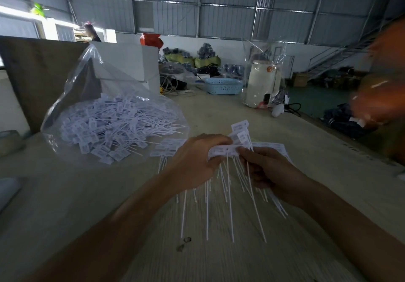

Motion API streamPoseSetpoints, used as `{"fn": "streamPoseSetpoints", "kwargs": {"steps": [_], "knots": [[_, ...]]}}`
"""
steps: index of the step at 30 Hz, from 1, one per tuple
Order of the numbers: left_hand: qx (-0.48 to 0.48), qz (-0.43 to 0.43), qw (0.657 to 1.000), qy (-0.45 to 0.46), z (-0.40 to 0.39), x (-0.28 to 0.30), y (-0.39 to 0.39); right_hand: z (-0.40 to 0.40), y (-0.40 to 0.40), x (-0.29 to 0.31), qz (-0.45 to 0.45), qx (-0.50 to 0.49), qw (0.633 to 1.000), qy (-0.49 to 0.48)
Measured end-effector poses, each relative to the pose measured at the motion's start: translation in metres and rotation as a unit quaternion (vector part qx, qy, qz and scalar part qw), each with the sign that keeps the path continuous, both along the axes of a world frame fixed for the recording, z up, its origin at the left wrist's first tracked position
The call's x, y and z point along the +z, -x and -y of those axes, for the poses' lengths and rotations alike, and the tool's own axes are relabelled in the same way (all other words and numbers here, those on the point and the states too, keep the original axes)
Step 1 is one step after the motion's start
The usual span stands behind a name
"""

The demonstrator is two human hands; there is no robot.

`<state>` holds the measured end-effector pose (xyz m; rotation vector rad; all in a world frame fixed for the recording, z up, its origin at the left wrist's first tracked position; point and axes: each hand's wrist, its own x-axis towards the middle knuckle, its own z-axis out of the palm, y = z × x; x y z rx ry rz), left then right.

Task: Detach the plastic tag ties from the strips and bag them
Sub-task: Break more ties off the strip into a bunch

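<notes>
Now the left hand (195, 161) and the right hand (271, 172) both pinch one strip of tag ties (223, 150) with curled fingers — its thin white tails hang down toward the wooden table (87, 194). Further left lies the clear bag (105, 115), open and full of loose ties.

Both of the person's forearms are bare from the bottom of the view up to the wrists, with no sleeve showing on either. The left hand (194, 163) and the right hand (271, 172) are ungloved. I see no ring, watch or bracelet on the fingers or wrists that show.
</notes>
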<state>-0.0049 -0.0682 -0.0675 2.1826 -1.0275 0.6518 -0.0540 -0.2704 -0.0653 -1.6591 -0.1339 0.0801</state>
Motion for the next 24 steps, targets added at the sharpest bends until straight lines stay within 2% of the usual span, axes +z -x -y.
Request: {"fn": "streamPoseSetpoints", "kwargs": {"steps": [7,12,24], "knots": [[0.029,0.027,0.999,0.001,-0.0017,-0.0002,-0.0018,0.0013,0.0003,-0.0014,0.027,0.032,0.999,0.01],[0.014,-0.001,1.0,-0.008,-0.0021,0.0011,-0.0014,0.0012,0.0018,-0.0002,0.08,0.023,0.995,0.048],[-0.024,-0.03,0.999,0.006,-0.0023,0.0036,-0.0043,-0.0005,0.0046,0.0033,0.127,0.022,0.988,0.084]]}}
